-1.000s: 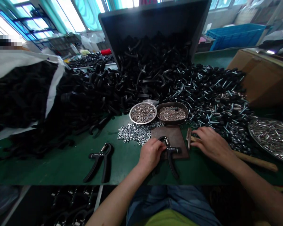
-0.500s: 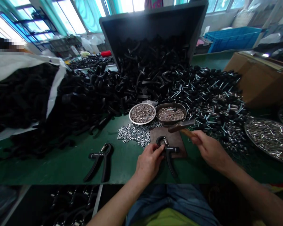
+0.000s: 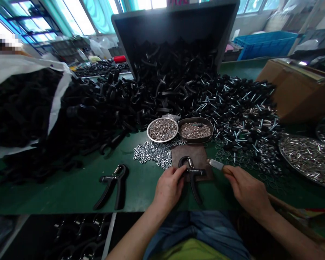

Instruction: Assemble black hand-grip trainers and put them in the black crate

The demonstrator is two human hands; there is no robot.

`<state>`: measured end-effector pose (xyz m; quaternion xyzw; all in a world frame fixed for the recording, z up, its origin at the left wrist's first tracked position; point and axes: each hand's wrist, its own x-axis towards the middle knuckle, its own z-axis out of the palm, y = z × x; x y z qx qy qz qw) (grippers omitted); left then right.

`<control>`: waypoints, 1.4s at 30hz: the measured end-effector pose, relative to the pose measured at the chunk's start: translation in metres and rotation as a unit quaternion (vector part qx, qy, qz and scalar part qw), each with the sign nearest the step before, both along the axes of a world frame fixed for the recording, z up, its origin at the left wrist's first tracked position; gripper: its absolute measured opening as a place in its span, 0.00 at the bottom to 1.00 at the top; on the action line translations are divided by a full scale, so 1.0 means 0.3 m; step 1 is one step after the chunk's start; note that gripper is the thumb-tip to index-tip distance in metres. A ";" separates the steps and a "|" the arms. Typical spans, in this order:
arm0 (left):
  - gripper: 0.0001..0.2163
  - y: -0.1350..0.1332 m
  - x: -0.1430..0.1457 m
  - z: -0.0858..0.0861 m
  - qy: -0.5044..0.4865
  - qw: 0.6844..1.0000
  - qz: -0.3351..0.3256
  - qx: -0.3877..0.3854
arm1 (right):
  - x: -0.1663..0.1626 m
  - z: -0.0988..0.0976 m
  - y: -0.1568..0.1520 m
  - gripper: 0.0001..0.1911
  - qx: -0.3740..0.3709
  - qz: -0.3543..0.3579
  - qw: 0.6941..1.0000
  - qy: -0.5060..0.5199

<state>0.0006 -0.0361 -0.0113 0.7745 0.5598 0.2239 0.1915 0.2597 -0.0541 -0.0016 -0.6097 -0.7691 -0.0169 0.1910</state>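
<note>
My left hand (image 3: 169, 187) is closed on a black hand grip strengthener (image 3: 194, 180) with a metal spring, which lies partly on a brown metal plate (image 3: 178, 153). One of its handles is hidden under my fingers. In my right hand (image 3: 247, 191) is a hammer (image 3: 216, 164), gripped by its wooden handle, its metal head low beside the plate's right edge. A second hand grip strengthener (image 3: 120, 187) lies on the green table to the left. Small metal nuts (image 3: 154, 154) are scattered just beyond my left hand.
A round dish (image 3: 176, 133) and an oval tin (image 3: 211, 135) hold small metal parts. Behind them, black handles (image 3: 168, 94) spill from a large grey bin (image 3: 117, 34). Knobs with bolts (image 3: 233, 108) heap at right, near a cardboard box (image 3: 289, 90) and a tray of pins (image 3: 284, 157).
My right hand has lowered the hammer and drawn it right, from above the plate to its right edge. My left hand stays on the hand grip strengthener.
</note>
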 end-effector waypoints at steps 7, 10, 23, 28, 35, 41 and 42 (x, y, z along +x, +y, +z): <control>0.16 0.029 0.012 0.037 -0.379 0.885 0.077 -0.261 | 0.126 -0.111 0.000 0.13 0.026 -0.031 0.996 -0.078; 0.20 0.009 0.054 0.039 -0.549 0.724 0.134 -0.396 | 0.111 -0.067 0.089 0.14 0.044 0.001 0.998 -0.054; 0.22 -0.073 0.055 0.172 -0.465 0.799 0.091 -0.369 | -0.104 0.132 0.707 0.09 -0.142 0.003 0.978 -0.153; 0.10 0.186 0.031 0.180 -0.229 0.966 0.028 -0.118 | -0.118 0.094 0.732 0.08 -0.165 0.006 0.977 -0.136; 0.09 0.588 0.195 0.142 0.154 0.987 -0.045 0.013 | -0.071 0.105 0.698 0.10 -0.143 -0.003 0.989 -0.033; 0.08 0.679 0.295 0.112 0.184 0.981 -0.059 -0.031 | -0.030 0.123 0.624 0.08 -0.140 0.033 0.982 0.119; 0.07 0.681 0.297 0.108 0.182 0.981 -0.058 -0.037 | -0.027 0.126 0.607 0.07 -0.141 0.039 0.976 0.162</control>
